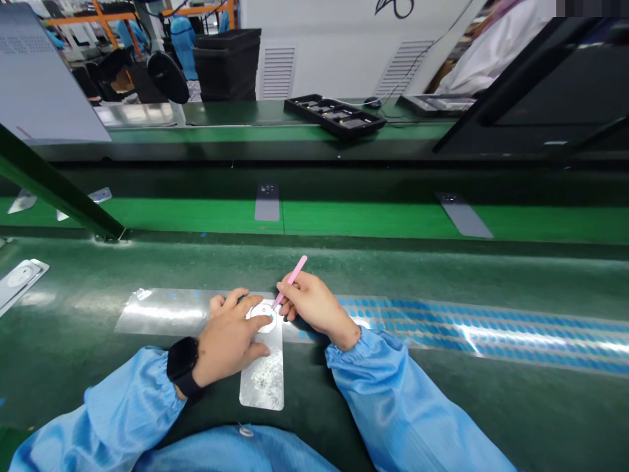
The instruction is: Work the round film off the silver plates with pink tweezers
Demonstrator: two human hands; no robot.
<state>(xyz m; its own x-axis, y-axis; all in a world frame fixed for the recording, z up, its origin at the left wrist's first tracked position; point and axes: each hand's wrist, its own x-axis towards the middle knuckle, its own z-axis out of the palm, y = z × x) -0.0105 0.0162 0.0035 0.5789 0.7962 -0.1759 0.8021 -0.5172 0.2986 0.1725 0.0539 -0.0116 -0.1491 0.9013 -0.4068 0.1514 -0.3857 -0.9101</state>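
A long silvery plate (263,380) with a white ring near its top lies on the green bench in front of me. My left hand (230,337) presses down on the plate, its fingers spread beside the ring. My right hand (314,305) pinches pink tweezers (291,280), and their tip touches the ring. Under both hands runs a shiny liner strip (162,311) whose right part carries several small blue stickers (442,321). Both arms wear blue sleeves, and a black watch sits on my left wrist.
Two more grey plates (267,202) (464,215) lie on the green conveyor belt beyond. Another plate (19,278) rests at the left edge. A black tray (334,115) sits on the far shelf. A green post (54,190) slants at the left. A person in white stands at the far right.
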